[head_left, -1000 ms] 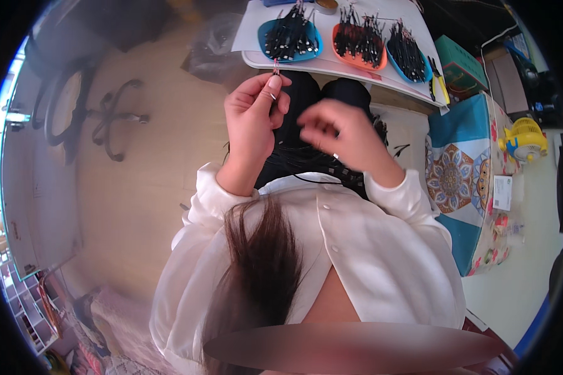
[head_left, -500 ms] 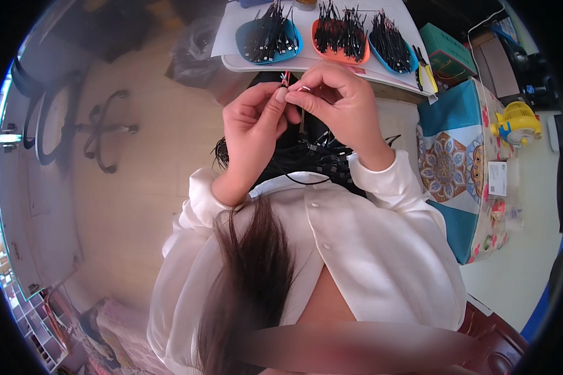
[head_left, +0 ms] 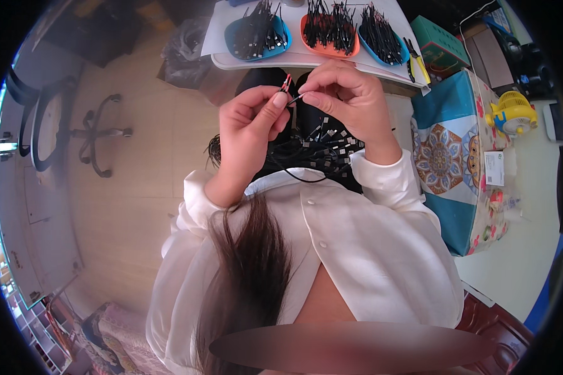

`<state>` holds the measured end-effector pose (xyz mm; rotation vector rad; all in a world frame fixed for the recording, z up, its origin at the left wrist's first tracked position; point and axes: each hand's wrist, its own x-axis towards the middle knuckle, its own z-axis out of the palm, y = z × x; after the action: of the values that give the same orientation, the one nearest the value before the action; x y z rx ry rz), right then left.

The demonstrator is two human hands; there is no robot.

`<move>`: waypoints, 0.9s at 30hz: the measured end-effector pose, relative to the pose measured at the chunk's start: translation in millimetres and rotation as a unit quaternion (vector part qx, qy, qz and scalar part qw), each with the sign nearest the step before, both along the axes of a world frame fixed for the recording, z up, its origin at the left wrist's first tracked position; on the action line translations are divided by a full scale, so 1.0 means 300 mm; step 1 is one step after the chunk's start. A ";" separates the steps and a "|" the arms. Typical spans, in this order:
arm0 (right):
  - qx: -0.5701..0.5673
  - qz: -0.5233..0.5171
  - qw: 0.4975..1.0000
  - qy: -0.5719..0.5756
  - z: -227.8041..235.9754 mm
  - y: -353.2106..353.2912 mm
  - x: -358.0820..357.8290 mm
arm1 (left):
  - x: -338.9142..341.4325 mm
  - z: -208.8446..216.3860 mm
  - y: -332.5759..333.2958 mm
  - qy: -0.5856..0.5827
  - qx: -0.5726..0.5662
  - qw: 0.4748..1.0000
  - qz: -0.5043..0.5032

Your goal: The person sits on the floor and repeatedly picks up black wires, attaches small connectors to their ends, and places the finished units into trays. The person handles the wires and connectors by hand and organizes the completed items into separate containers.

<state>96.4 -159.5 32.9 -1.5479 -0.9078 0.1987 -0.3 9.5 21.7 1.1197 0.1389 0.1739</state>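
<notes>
Above my lap, my left hand is closed, thumb against the fingers, on a cable whose red and white wire ends stick up past the thumb. Close beside it, my right hand pinches the pale tip of a thin dark cable that runs toward the left fingers. Whether both are parts of one cable, I cannot tell. Below the hands, a pile of black cables with metal plugs lies across my lap.
On the white table ahead sit a blue tray, an orange tray and another blue tray, all holding black cables. Yellow-handled pliers lie at its right corner. A cloth-covered box and yellow fan stand right.
My hands have drawn slightly apart, and the right one has shifted a little right and down. A dark cable now shows between them. More plugs show on my lap.
</notes>
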 end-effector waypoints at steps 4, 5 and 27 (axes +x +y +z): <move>0.008 -0.065 0.998 0.013 0.036 0.017 -0.043 | 0.012 -0.012 -0.032 -0.103 0.192 0.973 0.080; 0.017 -0.083 0.996 0.037 0.040 0.026 -0.062 | 0.023 -0.019 -0.047 -0.169 0.314 0.923 0.144; 0.094 -0.010 0.963 0.254 0.015 0.031 -0.089 | 0.011 -0.023 -0.025 -0.086 -0.106 0.986 -0.098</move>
<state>69.7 -150.3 37.4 -1.2450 -0.4866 0.4588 2.9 2.2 14.7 0.8951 -0.1059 0.0766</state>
